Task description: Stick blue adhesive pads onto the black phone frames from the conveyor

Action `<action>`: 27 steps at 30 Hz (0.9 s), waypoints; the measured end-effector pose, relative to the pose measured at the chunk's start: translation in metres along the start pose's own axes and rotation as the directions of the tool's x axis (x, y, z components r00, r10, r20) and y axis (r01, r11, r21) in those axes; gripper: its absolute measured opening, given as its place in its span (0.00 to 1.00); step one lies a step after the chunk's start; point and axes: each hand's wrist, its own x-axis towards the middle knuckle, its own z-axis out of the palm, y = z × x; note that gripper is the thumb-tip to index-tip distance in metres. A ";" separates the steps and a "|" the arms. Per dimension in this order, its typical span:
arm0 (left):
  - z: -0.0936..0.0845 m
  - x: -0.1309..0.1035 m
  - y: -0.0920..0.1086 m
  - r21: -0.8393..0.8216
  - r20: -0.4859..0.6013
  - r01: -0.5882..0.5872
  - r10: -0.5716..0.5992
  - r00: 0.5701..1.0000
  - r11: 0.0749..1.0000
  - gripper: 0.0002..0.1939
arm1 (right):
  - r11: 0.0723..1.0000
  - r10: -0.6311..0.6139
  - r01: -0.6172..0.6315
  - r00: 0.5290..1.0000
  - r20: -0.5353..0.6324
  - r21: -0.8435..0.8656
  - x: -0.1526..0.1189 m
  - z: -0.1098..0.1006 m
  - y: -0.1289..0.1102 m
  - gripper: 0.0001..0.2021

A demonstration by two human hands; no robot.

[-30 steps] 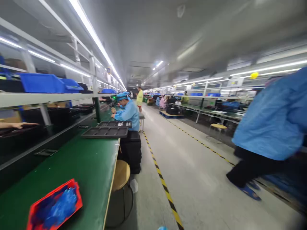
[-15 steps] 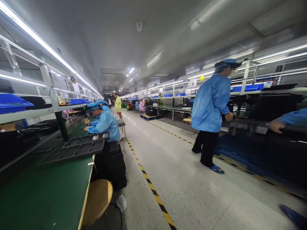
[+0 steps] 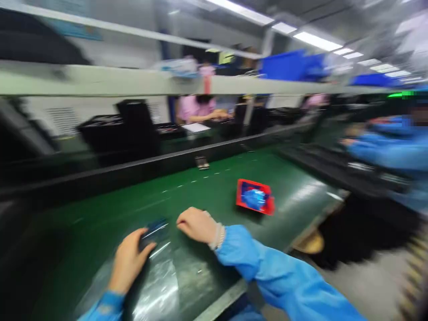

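Observation:
My left hand (image 3: 130,258) is closed around a dark, shiny flat object (image 3: 154,232) just above the green tabletop (image 3: 220,185). To its right, my right hand (image 3: 198,224) has its fingers curled down near the surface; whether anything is in them is hidden. A band circles that wrist. Farther right on the table stands a red bin (image 3: 238,192) with shiny blue contents (image 3: 254,199). Motion blurs much of the view.
A pale shelf beam (image 3: 110,81) runs above the table, with blue bins (image 3: 284,66) on it. Black trays (image 3: 321,165) lie at the right, beside a person in blue (image 3: 394,147). A person in pink (image 3: 197,107) sits across. A stool (image 3: 310,243) stands below the table edge.
The view has swung from the aisle to the green table. Both my hands, the dark object and the red bin have come into view.

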 end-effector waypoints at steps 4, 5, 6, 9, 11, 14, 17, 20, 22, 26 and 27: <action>-0.015 0.008 -0.057 0.231 -0.041 0.082 -0.074 0.996 0.969 0.14 | 0.986 -0.129 0.129 0.992 -0.001 0.106 0.043 0.025 0.000 0.11; -0.014 0.009 -0.064 0.256 -0.043 0.086 -0.077 0.996 0.963 0.16 | 0.980 -0.151 0.149 0.988 0.010 0.128 0.048 0.027 -0.003 0.11; -0.012 0.008 -0.067 0.275 -0.042 0.085 -0.076 0.996 0.958 0.17 | 0.975 -0.168 0.162 0.986 0.024 0.149 0.052 0.029 -0.006 0.10; -0.007 0.005 -0.065 0.306 -0.031 0.063 -0.056 0.998 0.950 0.18 | 0.969 -0.153 0.138 0.986 0.061 0.207 0.061 0.033 -0.010 0.09; -0.007 0.003 -0.062 0.319 -0.025 0.043 -0.037 0.999 0.947 0.18 | 0.963 -0.101 0.074 0.991 0.093 0.258 0.067 0.038 -0.005 0.15; -0.009 0.003 -0.062 0.341 -0.027 0.021 -0.013 1.000 0.940 0.18 | 0.925 -0.042 -0.024 0.985 0.166 0.380 0.070 0.048 0.009 0.27; -0.010 0.003 -0.062 0.365 -0.026 0.006 0.003 1.000 0.931 0.19 | 0.848 -0.042 -0.064 0.981 0.187 0.527 0.067 0.061 0.017 0.25; -0.011 0.003 -0.060 0.384 -0.008 -0.010 0.014 1.000 0.923 0.22 | 0.772 -0.039 -0.053 0.991 0.130 0.633 0.060 0.073 0.014 0.20; -0.011 0.004 -0.059 0.389 0.004 -0.019 0.019 1.000 0.921 0.28 | 0.738 -0.032 -0.020 0.997 0.065 0.675 0.055 0.079 0.011 0.22; -0.011 0.008 -0.059 0.373 0.049 -0.044 0.028 0.998 0.927 0.39 | 0.728 -0.118 0.135 0.990 -0.070 0.672 0.048 0.084 0.006 0.25; -0.010 0.010 -0.059 0.360 0.067 -0.049 0.026 0.997 0.932 0.37 | 0.741 -0.152 0.176 0.984 -0.094 0.648 0.048 0.084 0.006 0.25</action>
